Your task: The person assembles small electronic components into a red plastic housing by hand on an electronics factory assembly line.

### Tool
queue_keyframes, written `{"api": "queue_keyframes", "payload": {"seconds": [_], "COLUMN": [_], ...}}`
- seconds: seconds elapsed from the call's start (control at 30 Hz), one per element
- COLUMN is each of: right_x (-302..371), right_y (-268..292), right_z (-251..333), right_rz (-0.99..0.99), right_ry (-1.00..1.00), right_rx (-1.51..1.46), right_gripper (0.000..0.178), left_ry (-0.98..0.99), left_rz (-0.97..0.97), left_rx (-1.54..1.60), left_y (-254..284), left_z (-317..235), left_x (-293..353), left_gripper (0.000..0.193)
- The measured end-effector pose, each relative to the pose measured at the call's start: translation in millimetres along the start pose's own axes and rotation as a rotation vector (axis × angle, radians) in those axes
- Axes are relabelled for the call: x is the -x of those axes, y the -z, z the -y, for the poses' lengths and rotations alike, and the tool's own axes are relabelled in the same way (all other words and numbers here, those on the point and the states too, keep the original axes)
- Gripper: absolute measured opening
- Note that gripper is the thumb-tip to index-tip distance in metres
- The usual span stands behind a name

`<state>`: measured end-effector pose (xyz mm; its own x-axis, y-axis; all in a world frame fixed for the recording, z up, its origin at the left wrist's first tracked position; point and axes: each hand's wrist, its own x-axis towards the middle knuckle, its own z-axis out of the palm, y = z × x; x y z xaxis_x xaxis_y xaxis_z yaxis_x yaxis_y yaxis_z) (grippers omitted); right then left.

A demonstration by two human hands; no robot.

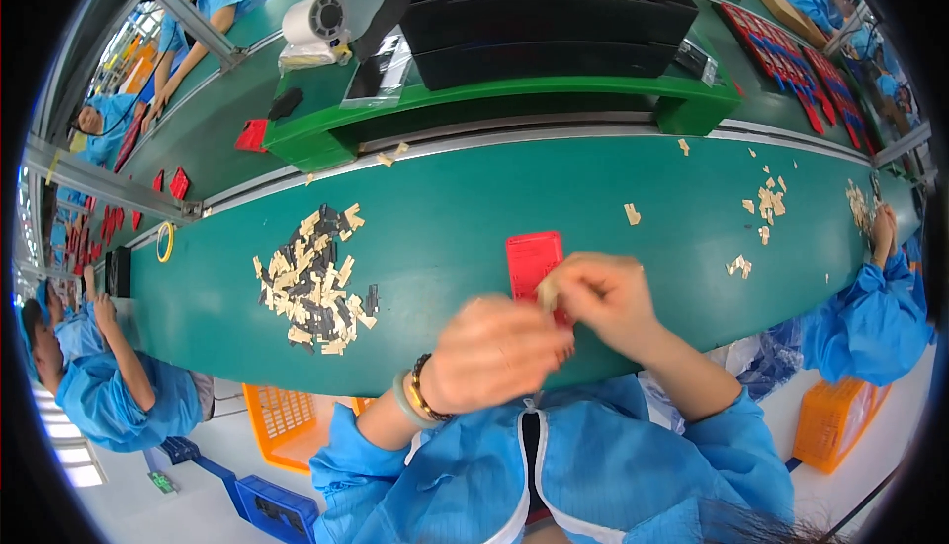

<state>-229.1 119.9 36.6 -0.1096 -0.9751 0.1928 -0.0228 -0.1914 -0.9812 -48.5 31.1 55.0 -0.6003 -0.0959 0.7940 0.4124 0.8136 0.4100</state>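
My right hand is closed in a pinch on a small cream-coloured piece, partly blurred. Close by it, my left hand has its fingers curled together, and what they hold is hidden. A red plastic case part lies on the green tabletop just beyond both hands, its near end covered by them. A bit of red also shows between the hands. To the left is a loose pile of small cream and black pieces.
A green shelf with black trays stands at the back. Scattered cream pieces lie to the right, near a co-worker's hands. At far left are a yellow tape ring and another person. Orange baskets stand below the table.
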Motion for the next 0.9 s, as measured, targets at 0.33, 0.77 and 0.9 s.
{"api": "queue_keyframes", "payload": {"seconds": [0.33,0.77,0.9], "right_x": [3.2,0.3,22.9], "right_y": [19.2,14.7,52.5], "right_z": [17.5,19.3,-2.7], "right_rz": [0.089,0.227,0.007], "right_ry": [0.171,0.316,0.167], "right_rx": [0.468,0.618,0.955], "right_gripper": [0.020,0.020,0.021], "left_ry": [0.015,-0.175,0.125], "left_rz": [0.083,0.092,0.142], "left_rx": [-0.367,-0.673,-0.531], "left_y": [-15.0,-15.1,-14.0], "left_z": [17.1,9.5,22.8], "left_x": [11.3,11.6,7.9], "left_gripper": [0.024,0.025,0.029]}}
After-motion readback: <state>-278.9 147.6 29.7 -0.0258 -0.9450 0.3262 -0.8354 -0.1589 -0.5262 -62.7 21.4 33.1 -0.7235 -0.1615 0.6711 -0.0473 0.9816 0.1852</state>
